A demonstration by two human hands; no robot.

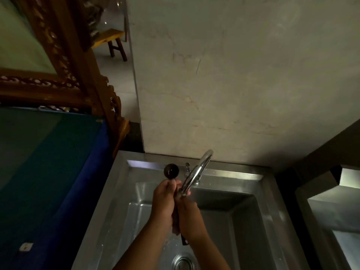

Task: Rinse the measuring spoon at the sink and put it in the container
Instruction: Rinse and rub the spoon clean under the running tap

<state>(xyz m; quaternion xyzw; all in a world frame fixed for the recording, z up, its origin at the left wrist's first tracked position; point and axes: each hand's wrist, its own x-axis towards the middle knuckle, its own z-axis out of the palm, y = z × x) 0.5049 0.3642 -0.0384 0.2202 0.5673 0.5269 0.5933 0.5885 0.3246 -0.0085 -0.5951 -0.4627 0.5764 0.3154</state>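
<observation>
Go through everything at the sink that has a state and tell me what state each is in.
measuring spoon: held upright, bowl up, handle between both hands
left hand: closed on the handle
right hand: closed on the handle, under the spout
faucet: spout over the basin; flow unclear
sink: wet, drain open, no dishes

carved wood frame (pixel 64 61), blue cloth (pixel 58 172), stool (pixel 115 43)

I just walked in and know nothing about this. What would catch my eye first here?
Two bare hands, the left hand and the right hand, pressed together in the middle of a steel sink, right under the spout of a curved chrome faucet. Between them they clasp a dark measuring spoon, its round bowl poking up above the fingers. At upper left, a carved wooden frame stands out.
</observation>
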